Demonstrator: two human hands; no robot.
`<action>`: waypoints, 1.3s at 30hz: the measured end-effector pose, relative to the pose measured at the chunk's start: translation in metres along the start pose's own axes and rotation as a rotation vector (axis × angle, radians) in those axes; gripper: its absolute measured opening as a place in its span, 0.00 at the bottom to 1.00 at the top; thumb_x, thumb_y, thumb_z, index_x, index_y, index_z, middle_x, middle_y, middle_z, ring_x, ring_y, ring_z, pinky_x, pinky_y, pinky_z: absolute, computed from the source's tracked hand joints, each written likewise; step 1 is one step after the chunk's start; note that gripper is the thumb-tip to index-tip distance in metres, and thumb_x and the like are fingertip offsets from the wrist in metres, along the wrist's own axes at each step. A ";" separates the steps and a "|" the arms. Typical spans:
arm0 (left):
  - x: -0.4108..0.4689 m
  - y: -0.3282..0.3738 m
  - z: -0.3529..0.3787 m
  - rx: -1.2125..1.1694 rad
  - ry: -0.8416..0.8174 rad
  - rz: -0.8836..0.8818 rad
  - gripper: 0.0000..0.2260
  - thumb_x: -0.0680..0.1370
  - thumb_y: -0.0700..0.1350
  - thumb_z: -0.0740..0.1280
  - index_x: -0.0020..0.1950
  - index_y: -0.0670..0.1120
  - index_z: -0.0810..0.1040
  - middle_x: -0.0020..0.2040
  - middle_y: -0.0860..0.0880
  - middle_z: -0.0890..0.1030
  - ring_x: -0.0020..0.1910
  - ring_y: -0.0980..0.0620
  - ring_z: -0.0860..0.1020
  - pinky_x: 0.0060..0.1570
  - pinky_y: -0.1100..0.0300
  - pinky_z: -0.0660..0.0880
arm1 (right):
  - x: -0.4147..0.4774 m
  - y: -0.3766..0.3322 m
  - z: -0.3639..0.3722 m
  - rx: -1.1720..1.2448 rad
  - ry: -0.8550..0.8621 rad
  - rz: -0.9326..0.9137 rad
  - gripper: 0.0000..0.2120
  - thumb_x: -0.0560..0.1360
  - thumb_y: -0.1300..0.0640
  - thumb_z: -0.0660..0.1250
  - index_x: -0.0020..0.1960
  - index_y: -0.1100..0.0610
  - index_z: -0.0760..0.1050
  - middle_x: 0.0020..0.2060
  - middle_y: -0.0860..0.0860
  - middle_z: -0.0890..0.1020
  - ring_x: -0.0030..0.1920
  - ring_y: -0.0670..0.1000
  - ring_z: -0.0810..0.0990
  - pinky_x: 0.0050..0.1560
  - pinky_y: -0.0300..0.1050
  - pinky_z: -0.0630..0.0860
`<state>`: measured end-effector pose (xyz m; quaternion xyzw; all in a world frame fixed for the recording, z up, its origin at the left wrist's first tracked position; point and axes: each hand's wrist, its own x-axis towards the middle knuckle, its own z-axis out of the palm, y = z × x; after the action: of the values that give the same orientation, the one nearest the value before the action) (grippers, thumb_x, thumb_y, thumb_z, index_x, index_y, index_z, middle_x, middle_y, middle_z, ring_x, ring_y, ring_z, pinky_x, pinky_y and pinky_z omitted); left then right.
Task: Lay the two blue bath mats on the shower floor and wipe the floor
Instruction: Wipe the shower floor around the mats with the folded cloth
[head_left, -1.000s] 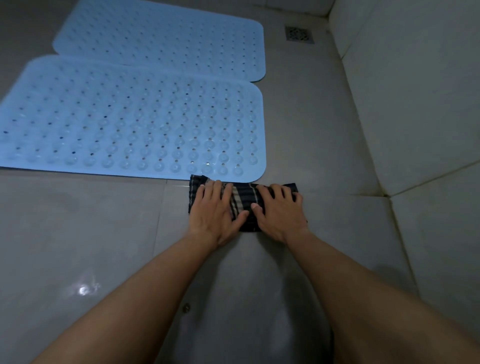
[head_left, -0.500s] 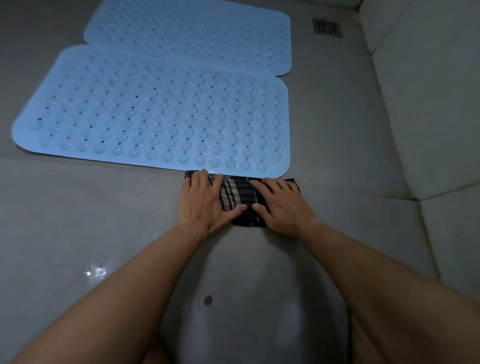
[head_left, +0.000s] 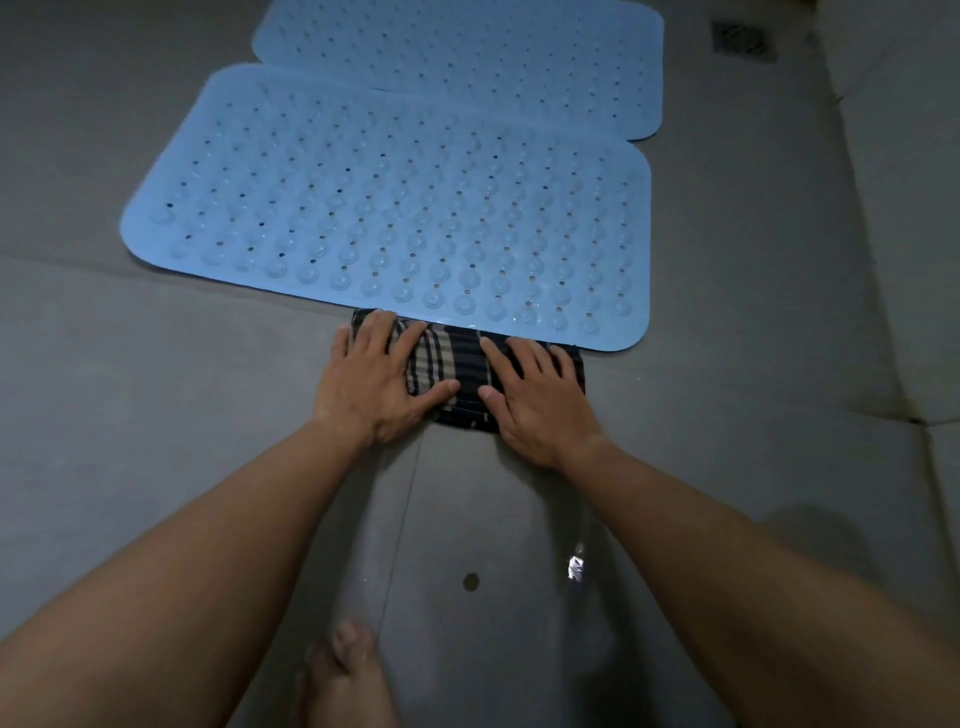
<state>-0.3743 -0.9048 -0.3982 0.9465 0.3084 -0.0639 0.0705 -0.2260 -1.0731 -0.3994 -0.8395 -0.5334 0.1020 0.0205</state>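
Note:
Two blue bath mats lie flat on the grey floor. The near mat slightly overlaps the far mat behind it. A dark plaid cloth, folded, lies on the floor against the near mat's front edge. My left hand presses flat on the cloth's left part, fingers straight. My right hand presses flat on its right part. Both thumbs point inward over the cloth.
A floor drain sits at the far right. A pale tiled wall rises along the right side. A wet streak shines on the floor near me. My bare foot is at the bottom edge.
Both hands and the cloth have slid leftward along the near mat's front edge, away from its right corner. The view has shifted left and my foot has come into sight.

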 end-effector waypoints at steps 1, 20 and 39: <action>0.000 -0.006 -0.001 0.003 -0.013 -0.008 0.42 0.72 0.77 0.41 0.81 0.55 0.51 0.80 0.45 0.55 0.80 0.47 0.50 0.77 0.40 0.48 | 0.002 -0.004 0.001 -0.004 -0.004 -0.001 0.30 0.82 0.40 0.44 0.81 0.49 0.52 0.75 0.54 0.64 0.76 0.54 0.59 0.76 0.57 0.52; -0.010 -0.139 -0.014 0.068 -0.032 -0.094 0.39 0.73 0.77 0.39 0.80 0.61 0.45 0.82 0.51 0.48 0.81 0.53 0.44 0.72 0.30 0.39 | 0.068 -0.121 0.012 0.068 -0.067 -0.058 0.30 0.83 0.40 0.41 0.81 0.49 0.41 0.80 0.55 0.51 0.80 0.55 0.47 0.77 0.59 0.41; -0.010 -0.286 -0.050 0.077 -0.117 -0.103 0.41 0.72 0.78 0.39 0.81 0.61 0.44 0.82 0.51 0.48 0.81 0.52 0.45 0.73 0.31 0.42 | 0.137 -0.226 -0.004 0.240 -0.093 -0.214 0.24 0.84 0.46 0.48 0.78 0.51 0.58 0.79 0.56 0.57 0.80 0.54 0.50 0.78 0.54 0.42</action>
<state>-0.5476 -0.6728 -0.3742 0.9260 0.3494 -0.1347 0.0486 -0.3704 -0.8523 -0.3838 -0.7638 -0.6040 0.2010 0.1067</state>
